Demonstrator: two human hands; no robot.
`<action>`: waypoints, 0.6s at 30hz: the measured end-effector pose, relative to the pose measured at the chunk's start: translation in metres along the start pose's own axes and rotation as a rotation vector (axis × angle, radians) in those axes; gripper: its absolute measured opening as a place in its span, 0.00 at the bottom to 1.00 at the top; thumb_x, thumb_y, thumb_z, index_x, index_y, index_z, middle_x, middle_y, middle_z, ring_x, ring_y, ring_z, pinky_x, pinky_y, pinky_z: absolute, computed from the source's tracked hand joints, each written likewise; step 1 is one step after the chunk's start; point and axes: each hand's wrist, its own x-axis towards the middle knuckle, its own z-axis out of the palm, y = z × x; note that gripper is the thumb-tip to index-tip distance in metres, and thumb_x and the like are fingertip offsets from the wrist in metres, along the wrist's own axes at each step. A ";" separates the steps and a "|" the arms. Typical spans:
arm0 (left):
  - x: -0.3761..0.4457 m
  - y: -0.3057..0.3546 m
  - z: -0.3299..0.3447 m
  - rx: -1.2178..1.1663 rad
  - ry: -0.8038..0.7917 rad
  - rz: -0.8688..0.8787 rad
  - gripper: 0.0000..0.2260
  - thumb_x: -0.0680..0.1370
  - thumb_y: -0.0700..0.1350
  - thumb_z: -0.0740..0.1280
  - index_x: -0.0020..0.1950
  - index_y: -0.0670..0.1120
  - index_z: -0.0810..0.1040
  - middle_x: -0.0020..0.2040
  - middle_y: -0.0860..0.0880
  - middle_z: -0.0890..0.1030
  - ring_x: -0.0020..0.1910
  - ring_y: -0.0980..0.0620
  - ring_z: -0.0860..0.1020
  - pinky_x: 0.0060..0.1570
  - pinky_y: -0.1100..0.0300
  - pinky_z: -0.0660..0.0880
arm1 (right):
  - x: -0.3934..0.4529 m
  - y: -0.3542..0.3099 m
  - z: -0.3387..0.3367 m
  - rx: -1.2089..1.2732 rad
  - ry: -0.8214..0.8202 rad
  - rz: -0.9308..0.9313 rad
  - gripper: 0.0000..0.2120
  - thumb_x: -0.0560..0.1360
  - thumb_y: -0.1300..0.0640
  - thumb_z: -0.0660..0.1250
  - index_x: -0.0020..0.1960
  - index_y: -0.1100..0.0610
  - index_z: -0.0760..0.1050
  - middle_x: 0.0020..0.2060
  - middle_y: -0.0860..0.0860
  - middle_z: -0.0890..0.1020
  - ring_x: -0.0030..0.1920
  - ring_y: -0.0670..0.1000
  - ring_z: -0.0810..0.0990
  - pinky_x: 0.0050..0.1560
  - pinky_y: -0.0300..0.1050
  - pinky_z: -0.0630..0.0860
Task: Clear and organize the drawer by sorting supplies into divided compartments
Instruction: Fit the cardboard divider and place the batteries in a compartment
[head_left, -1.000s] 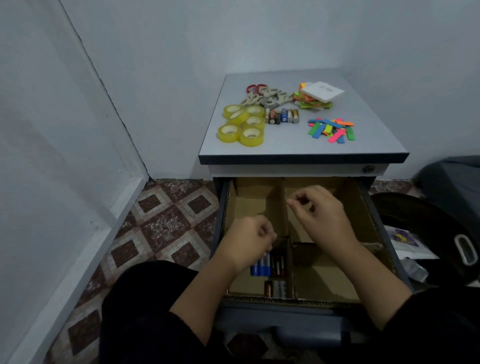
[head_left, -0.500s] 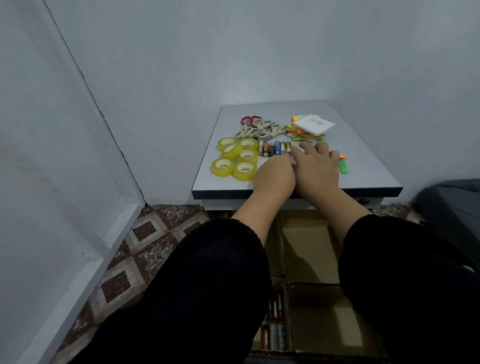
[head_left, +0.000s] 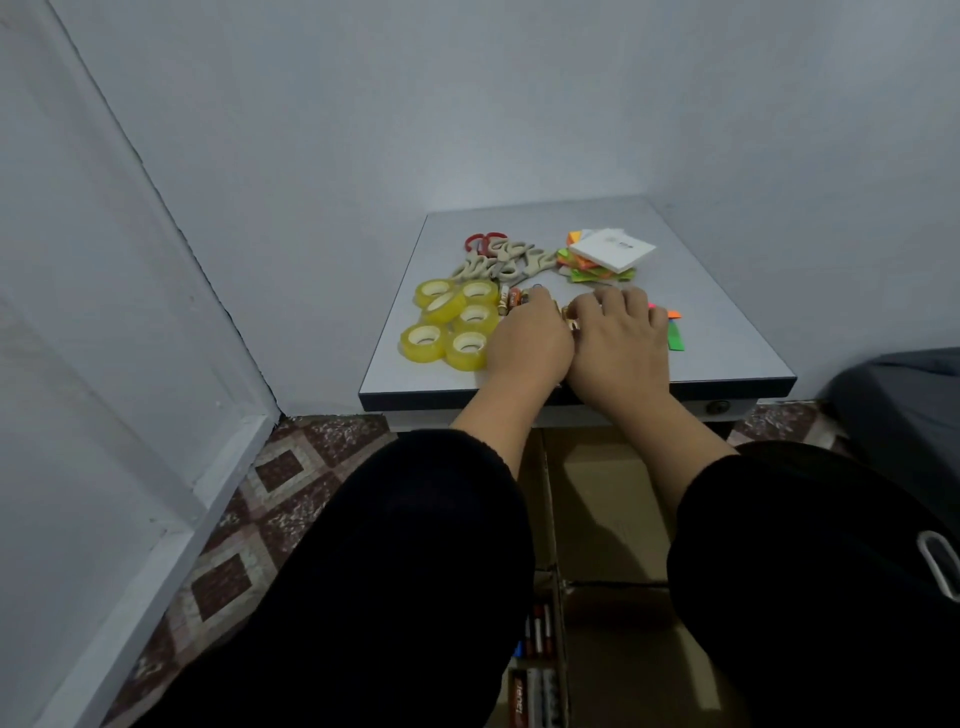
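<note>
Lying in the drawer's (head_left: 597, 499) near-left compartment, batteries (head_left: 537, 691); both hands' fingers' grasp: cannot tell.

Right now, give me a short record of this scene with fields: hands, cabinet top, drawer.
left hand: on the cabinet top, fingers over the loose batteries
right hand: beside it, also over the batteries; grip hidden
cabinet top: tape rolls at left, scissors behind them, sticky notes at back, coloured strips at right
drawer: open, cardboard dividers; batteries already in the near left compartment
</note>
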 end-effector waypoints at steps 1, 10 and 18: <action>-0.003 -0.001 0.002 -0.023 0.042 -0.004 0.13 0.82 0.42 0.54 0.64 0.41 0.68 0.55 0.40 0.79 0.52 0.42 0.78 0.38 0.54 0.67 | -0.001 0.000 0.000 -0.002 0.019 0.002 0.15 0.75 0.50 0.58 0.54 0.57 0.76 0.53 0.56 0.78 0.55 0.58 0.71 0.50 0.52 0.62; -0.001 0.002 0.005 0.049 0.039 -0.086 0.15 0.81 0.45 0.58 0.65 0.42 0.73 0.54 0.44 0.79 0.50 0.46 0.78 0.38 0.57 0.68 | -0.005 -0.003 -0.002 0.083 0.050 0.059 0.16 0.79 0.50 0.55 0.59 0.55 0.76 0.52 0.53 0.81 0.56 0.56 0.71 0.51 0.51 0.60; -0.009 0.010 -0.020 0.172 -0.078 -0.106 0.10 0.79 0.42 0.63 0.59 0.42 0.75 0.52 0.45 0.78 0.48 0.47 0.77 0.39 0.58 0.72 | -0.014 -0.005 -0.004 0.141 0.097 0.055 0.23 0.74 0.49 0.54 0.58 0.60 0.78 0.46 0.57 0.83 0.50 0.60 0.76 0.48 0.52 0.68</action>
